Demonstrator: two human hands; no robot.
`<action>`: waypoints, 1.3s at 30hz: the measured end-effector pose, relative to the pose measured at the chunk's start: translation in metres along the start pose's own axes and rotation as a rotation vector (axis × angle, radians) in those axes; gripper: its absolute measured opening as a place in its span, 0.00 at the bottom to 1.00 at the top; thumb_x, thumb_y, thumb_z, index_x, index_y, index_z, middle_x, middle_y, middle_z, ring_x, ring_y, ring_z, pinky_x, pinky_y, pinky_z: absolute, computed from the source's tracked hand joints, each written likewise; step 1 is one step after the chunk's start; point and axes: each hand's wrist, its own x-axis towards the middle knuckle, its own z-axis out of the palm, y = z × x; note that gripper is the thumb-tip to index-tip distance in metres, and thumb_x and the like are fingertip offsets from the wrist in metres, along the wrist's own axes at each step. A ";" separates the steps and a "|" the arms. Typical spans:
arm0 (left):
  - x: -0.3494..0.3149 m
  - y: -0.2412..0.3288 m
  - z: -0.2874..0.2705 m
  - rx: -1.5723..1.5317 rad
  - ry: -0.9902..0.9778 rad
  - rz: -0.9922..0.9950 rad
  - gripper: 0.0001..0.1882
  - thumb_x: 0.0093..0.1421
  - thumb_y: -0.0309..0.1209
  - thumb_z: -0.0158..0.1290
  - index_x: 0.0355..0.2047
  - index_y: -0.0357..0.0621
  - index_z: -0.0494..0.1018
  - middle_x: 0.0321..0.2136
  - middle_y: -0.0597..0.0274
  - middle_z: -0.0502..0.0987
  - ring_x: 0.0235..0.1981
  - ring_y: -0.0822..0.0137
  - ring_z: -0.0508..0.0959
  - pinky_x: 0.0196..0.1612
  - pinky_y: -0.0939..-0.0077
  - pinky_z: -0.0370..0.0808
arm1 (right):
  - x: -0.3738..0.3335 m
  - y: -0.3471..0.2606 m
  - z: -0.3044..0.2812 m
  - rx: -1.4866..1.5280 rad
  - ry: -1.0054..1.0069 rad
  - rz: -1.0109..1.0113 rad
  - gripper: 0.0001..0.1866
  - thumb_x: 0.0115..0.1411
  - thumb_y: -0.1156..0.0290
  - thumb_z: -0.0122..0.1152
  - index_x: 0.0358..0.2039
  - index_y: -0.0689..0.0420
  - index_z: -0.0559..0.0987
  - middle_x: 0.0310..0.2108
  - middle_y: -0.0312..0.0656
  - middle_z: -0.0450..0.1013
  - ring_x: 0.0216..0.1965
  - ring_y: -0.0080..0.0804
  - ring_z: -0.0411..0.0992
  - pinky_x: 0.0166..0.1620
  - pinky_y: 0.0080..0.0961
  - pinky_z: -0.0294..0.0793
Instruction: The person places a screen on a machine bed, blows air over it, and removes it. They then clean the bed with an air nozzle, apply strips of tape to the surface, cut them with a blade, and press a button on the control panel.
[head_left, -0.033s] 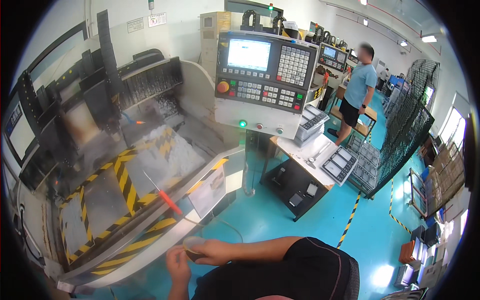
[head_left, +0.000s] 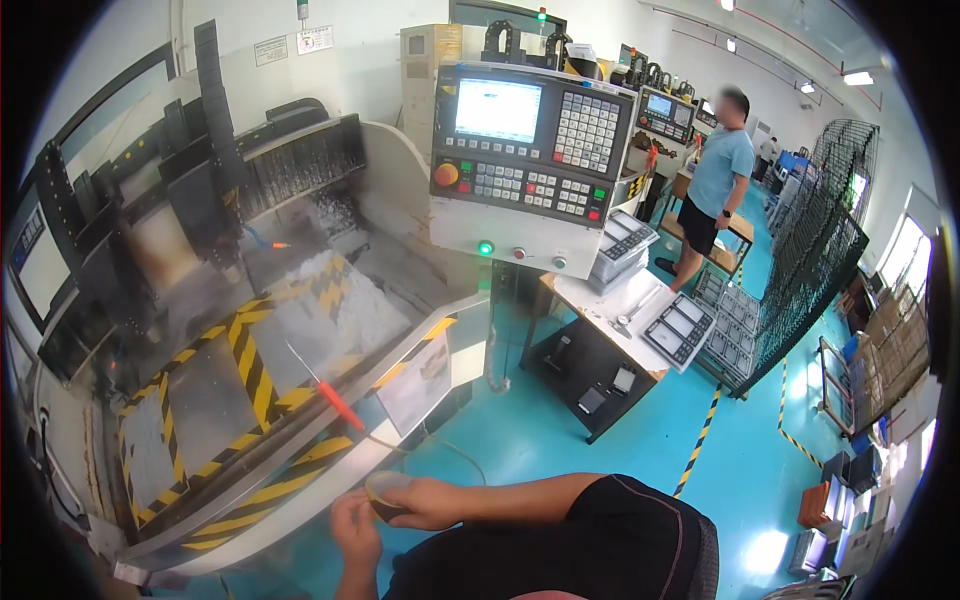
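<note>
My right hand [head_left: 430,503] is gripping what looks like a tape roll [head_left: 383,509], fingers wrapping round its right side. My left hand [head_left: 357,532] is holding its fingers curled in narrow at the roll's left; can't tell if they're pinching it. Roll is sitting between both hands, near the machine [head_left: 270,495]. Red-handled tool [head_left: 338,402] is lying beyond my fingers, up-left. Control panel [head_left: 525,150] is glowing farther ahead; white-topped table [head_left: 585,297] is standing ahead-right of them.
</note>
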 end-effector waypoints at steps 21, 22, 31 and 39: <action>0.051 0.076 -0.024 0.413 -0.339 0.093 0.04 0.57 0.23 0.57 0.33 0.40 0.73 0.27 0.50 0.76 0.30 0.47 0.77 0.36 0.58 0.73 | 0.025 0.058 -0.139 -0.359 -0.062 0.060 0.16 0.59 0.57 0.63 0.41 0.54 0.81 0.33 0.48 0.79 0.36 0.50 0.78 0.40 0.45 0.76; 0.047 0.065 -0.034 0.415 -0.336 0.090 0.04 0.57 0.23 0.57 0.33 0.40 0.73 0.27 0.50 0.76 0.30 0.47 0.77 0.36 0.58 0.73 | 0.034 0.056 -0.217 -0.701 0.103 0.034 0.14 0.59 0.60 0.61 0.42 0.53 0.81 0.34 0.46 0.79 0.37 0.47 0.79 0.39 0.46 0.77; 0.034 0.033 -0.075 0.607 -0.374 -0.026 0.10 0.69 0.32 0.52 0.43 0.38 0.74 0.38 0.42 0.75 0.37 0.41 0.75 0.42 0.59 0.73 | 0.009 -0.021 -0.631 -1.421 1.109 0.704 0.16 0.64 0.59 0.59 0.50 0.48 0.79 0.51 0.50 0.71 0.53 0.51 0.73 0.53 0.48 0.76; 0.027 0.017 -0.087 0.720 -0.360 -0.176 0.09 0.66 0.29 0.52 0.44 0.40 0.75 0.35 0.41 0.75 0.36 0.37 0.74 0.41 0.50 0.73 | 0.011 -0.016 -0.649 -1.524 1.037 0.839 0.15 0.66 0.58 0.56 0.50 0.47 0.81 0.54 0.44 0.71 0.61 0.45 0.67 0.59 0.45 0.69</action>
